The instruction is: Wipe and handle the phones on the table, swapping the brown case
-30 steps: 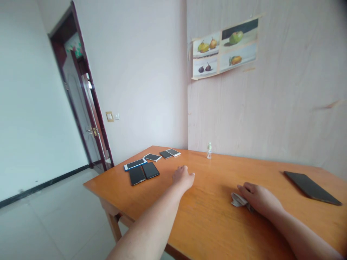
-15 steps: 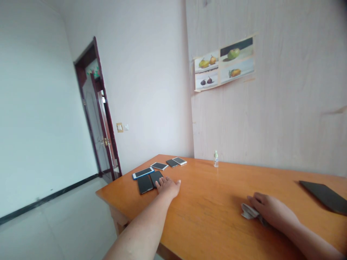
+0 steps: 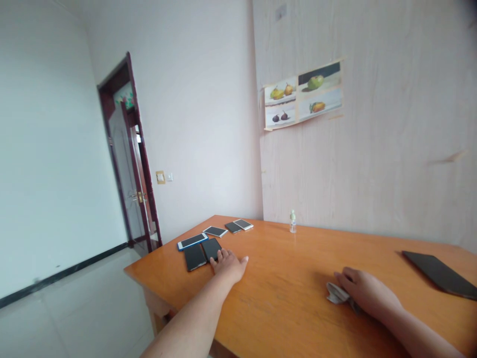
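Observation:
My left hand [image 3: 228,266] reaches over the tabletop with its fingers stretched out. Its fingertips lie at the near right edge of a dark phone [image 3: 210,246]; whether they still touch it I cannot tell. Another black phone [image 3: 195,256] lies flat just left of that one. Behind them rests a white-fronted phone with a blue edge [image 3: 192,241]. On the right, my right hand [image 3: 367,289] is closed over a crumpled grey cloth [image 3: 337,293] on the table; part of the cloth is hidden under the hand.
Farther back lie a white phone [image 3: 215,231], a dark one [image 3: 233,227] and another white one [image 3: 244,224]. A small clear bottle [image 3: 292,222] stands near the wall. A dark flat panel [image 3: 439,273] lies at the right of the wooden table [image 3: 276,303].
My left hand has drawn slightly back from the dark phone, and more of its surface shows. The view has shifted a little. My right hand stays closed on the cloth.

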